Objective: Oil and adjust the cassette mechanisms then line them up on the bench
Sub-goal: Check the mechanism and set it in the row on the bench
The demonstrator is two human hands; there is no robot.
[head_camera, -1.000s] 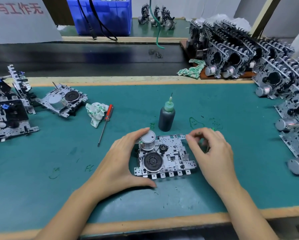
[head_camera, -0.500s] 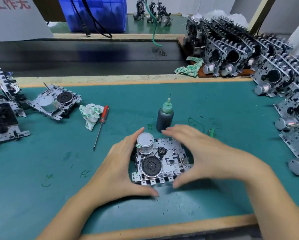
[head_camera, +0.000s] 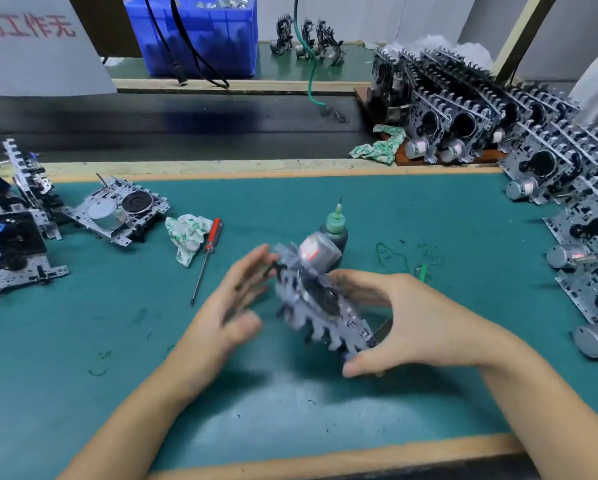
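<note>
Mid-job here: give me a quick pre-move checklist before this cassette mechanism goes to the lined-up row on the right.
1. Grip: right hand holds the cassette mechanism, thumb under, fingers behind. Ok.
2. Left hand free, fingers straight beside the mechanism. Ok.
3. Mechanism off the green mat, tilted on edge. Ok.
4. Oil bottle upright right behind the mechanism; may get knocked. Not ok.
5. Oiling and adjustment done: image blurred. Cannot tell.
6. Free slot in the row of mechanisms at right. Cannot tell.
</note>
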